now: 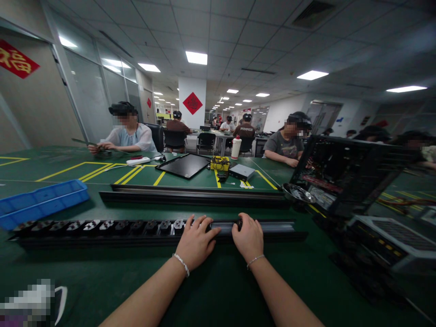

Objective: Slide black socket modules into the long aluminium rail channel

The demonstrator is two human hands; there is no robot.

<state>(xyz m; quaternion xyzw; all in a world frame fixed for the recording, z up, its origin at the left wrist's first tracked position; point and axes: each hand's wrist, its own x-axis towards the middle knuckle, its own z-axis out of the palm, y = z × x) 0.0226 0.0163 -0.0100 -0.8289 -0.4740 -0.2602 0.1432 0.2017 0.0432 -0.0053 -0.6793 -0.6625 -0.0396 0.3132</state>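
A long black rail (pixel 272 227) lies across the green table in front of me, its left part filled with several small black socket modules (pixel 98 225). My left hand (pixel 195 240) rests on the rail with fingers spread flat, at the end of the module row. My right hand (pixel 248 238) sits just to the right of it, fingers curled over the rail and pinched on a small dark part that I cannot make out.
A second empty black rail (pixel 190 196) lies further back. A blue bin (pixel 41 202) stands at left, an open computer case (pixel 344 175) and a metal bowl (pixel 298 193) at right. A black panel (pixel 185 165) and yellow box (pixel 220 162) lie beyond. Other people sit across the table.
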